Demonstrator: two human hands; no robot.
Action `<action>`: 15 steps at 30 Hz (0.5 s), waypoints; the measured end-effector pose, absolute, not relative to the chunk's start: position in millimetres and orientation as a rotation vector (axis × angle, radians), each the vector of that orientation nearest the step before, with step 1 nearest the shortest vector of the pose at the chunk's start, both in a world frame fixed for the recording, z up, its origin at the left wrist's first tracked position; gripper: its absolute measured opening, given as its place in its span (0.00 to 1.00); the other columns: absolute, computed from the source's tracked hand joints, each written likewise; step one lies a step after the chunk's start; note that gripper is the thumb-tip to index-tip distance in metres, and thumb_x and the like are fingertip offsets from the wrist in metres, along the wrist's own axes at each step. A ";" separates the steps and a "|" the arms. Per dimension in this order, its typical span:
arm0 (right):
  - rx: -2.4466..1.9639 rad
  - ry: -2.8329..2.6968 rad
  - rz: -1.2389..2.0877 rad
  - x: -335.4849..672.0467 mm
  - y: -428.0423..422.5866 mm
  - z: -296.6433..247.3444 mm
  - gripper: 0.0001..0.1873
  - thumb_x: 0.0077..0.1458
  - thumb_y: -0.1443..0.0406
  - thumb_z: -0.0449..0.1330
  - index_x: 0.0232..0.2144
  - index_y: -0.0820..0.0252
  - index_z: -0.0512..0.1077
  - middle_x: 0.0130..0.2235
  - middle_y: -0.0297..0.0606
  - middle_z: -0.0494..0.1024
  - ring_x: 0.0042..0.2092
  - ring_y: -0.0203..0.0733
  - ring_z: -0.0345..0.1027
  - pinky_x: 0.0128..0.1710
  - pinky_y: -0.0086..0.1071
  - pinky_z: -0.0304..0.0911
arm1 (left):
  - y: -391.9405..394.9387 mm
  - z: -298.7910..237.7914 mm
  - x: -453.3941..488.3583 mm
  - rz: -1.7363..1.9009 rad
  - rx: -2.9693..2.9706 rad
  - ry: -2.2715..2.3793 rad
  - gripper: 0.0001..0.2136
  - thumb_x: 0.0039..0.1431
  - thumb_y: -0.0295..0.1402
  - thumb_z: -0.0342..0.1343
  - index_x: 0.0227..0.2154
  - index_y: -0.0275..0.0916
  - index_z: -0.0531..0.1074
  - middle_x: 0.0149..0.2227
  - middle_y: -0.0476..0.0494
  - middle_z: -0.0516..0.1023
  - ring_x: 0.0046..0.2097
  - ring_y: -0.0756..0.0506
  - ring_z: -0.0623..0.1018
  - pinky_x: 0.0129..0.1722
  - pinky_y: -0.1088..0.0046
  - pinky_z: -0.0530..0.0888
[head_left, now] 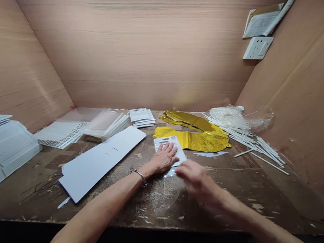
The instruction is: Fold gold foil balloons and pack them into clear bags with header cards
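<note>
The left hand (165,157), fingers spread, lies flat on a white printed rectangular packet (181,153). The right hand (192,174) blurs at its near right corner, grip impossible to tell. Shiny gold foil (208,141) lies just beyond; nearer, worn brown tabletop (233,191) runs to its front edge.

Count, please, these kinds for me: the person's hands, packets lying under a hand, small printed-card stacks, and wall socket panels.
Left hand and right hand: 2
Packet under left hand: 1
Small printed-card stack: 1
Wall socket panel: 1
Total: 5
</note>
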State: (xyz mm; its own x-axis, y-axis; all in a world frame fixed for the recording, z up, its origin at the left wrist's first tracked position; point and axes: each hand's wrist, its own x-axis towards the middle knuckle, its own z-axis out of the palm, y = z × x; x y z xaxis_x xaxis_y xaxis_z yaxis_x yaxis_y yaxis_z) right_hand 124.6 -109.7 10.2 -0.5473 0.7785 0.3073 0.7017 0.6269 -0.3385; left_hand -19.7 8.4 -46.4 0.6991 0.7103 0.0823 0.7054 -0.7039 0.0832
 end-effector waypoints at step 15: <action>-1.427 -2.243 0.389 142.5 -65.9 -30.6 0.05 0.53 0.66 0.53 0.31 0.64 0.67 0.32 0.35 0.70 0.34 0.36 0.63 0.34 0.34 0.61 | 8.5 -48.7 -21.7 0.187 2.864 1.186 0.26 0.59 0.45 0.27 0.56 0.36 0.48 0.60 0.36 0.46 0.60 0.40 0.44 0.55 0.58 0.42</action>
State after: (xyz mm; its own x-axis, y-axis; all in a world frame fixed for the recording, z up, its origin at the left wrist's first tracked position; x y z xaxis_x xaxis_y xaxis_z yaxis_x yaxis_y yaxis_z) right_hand 142.5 -65.9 -30.6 -0.3626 0.9053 0.2212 0.7780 0.4248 -0.4630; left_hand -21.7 8.5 -48.7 0.7010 0.7065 0.0973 0.7022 -0.7076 0.0788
